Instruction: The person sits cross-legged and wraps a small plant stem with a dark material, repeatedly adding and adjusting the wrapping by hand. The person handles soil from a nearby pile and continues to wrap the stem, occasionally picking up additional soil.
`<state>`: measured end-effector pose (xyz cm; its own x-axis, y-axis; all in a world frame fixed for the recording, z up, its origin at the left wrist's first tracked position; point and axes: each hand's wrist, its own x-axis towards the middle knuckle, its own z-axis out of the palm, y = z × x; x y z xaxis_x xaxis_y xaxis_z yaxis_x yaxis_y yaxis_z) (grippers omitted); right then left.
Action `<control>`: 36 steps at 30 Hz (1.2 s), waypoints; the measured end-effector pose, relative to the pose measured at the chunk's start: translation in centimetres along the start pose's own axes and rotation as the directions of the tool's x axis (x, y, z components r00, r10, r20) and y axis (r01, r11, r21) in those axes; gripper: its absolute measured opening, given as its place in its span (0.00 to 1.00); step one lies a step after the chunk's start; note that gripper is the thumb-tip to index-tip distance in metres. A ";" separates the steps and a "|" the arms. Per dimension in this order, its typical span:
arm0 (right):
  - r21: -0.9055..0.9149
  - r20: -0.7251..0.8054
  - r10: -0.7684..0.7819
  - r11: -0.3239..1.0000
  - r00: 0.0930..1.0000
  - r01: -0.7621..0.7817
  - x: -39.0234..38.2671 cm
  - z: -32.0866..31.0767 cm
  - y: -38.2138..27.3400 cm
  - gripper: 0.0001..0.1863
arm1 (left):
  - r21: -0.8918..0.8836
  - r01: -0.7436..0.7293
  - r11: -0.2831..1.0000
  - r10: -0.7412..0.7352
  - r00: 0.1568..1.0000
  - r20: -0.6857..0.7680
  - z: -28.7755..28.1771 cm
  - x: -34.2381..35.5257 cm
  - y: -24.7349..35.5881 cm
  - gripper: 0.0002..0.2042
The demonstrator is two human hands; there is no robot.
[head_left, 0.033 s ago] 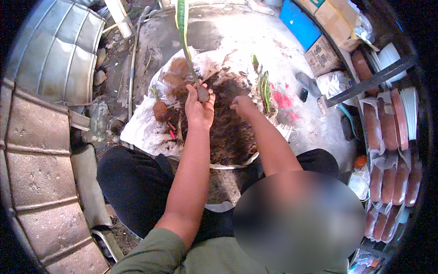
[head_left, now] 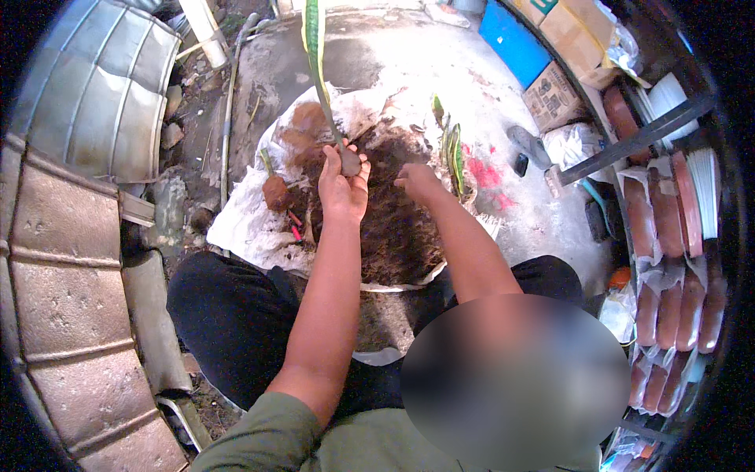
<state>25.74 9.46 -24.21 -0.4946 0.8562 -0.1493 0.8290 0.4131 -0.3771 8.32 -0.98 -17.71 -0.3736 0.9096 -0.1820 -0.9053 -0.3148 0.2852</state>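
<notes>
My left hand (head_left: 344, 185) is closed palm up around the base of a snake plant (head_left: 324, 93). Its tall green leaf with yellow edges rises away from me, and a small round grey-brown clump (head_left: 351, 164) sits at its foot in my fingers. Over the dark loose soil (head_left: 393, 228), my right hand (head_left: 418, 182) has its fingers curled in; whatever they may hold is hidden. The soil lies on a white woven sack (head_left: 244, 228). Left of it rests another cutting with a brown soil ball (head_left: 276, 193), beside a small red-handled tool (head_left: 296, 233).
More snake plant leaves (head_left: 456, 161) lie at the sack's right side, near red stains (head_left: 485, 173) on the floor. Dark footwear (head_left: 528, 145) sits farther right. A rack (head_left: 637, 141) with wrapped brown packages lines the right; curved roofing sheets (head_left: 79, 299) line the left.
</notes>
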 end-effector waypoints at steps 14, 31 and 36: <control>0.625 0.186 -0.028 0.774 0.982 -0.096 -3.8 -19.0 -11.7 0.16 | 0.123 -0.033 0.992 0.018 0.993 0.114 2.8 0.1 2.4 0.10; 0.361 -0.160 -0.197 0.900 0.967 0.243 -8.2 -21.2 -13.6 0.11 | 0.236 0.043 0.971 -0.108 0.958 0.267 8.1 -3.7 2.6 0.21; 0.404 -0.134 -0.228 0.876 0.964 0.263 -6.7 -19.8 -12.1 0.13 | 0.382 0.018 0.924 -0.107 0.971 0.213 9.5 -4.8 2.4 0.23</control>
<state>24.22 4.83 -0.53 -0.6309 0.7732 0.0648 0.4902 0.4619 -0.7391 9.89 -3.46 -7.19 -0.2228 0.9748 -0.0069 -0.7661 -0.1707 0.6197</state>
